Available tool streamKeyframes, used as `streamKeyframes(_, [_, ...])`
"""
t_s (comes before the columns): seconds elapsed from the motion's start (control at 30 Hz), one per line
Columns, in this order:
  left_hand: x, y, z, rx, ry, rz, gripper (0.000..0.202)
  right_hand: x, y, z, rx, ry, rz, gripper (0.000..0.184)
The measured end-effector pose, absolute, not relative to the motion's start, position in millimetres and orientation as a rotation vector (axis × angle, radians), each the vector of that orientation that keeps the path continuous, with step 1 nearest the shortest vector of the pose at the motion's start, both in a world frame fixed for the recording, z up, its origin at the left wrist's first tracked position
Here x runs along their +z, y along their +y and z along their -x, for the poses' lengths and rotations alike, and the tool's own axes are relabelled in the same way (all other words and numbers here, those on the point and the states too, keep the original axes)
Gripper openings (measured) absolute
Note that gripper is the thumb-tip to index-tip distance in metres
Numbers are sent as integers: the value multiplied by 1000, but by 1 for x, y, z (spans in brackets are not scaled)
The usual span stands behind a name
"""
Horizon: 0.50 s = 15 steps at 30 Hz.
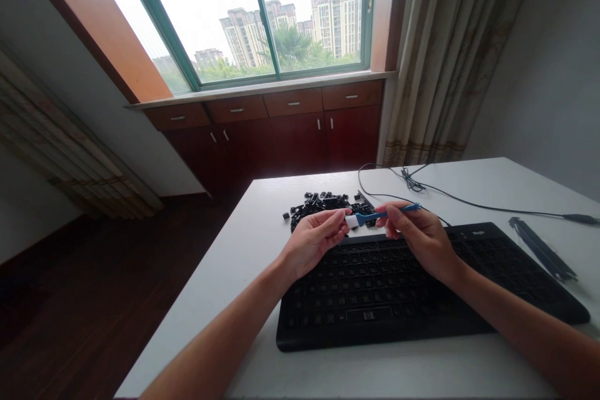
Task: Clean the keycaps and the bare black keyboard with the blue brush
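Note:
My right hand (419,234) grips the blue handle of a small brush (368,217), held above the back edge of a black keyboard (323,334). The brush's white bristles point left and meet the fingertips of my left hand (315,239). Those left fingers are pinched together; whatever small thing they hold is hidden. Most of the keyboard shows bare key sockets without caps. Behind my hands lies a heap of loose black keycaps (321,202), partly covered by my left hand.
A black cable (469,201) loops across the back right of the white table (225,275). Dark flat strips (544,250) lie to the right of the keyboard. Beyond the table are red-brown cabinets (300,144) under a window, with a curtain (435,62) beside it.

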<state>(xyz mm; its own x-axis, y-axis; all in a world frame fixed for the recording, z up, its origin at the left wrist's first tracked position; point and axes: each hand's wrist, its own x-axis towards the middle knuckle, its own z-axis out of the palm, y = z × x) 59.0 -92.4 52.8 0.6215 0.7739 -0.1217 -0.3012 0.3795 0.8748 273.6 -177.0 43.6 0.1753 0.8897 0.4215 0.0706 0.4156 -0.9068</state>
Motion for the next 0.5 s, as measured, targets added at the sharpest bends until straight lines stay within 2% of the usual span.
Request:
streamKeyframes(0.2, [51,-90,-60,743,585,-947,40,41,-174,-273,582,-1230,1161,31])
streamKeyframes(0.4, [45,-88,-60,714,578,-912,39,43,-173,-272,768,-1259,1049,35])
streamKeyframes(0.5, [46,-88,-60,717,587,-922,40,41,-174,-270,687,-1290,1115,33])
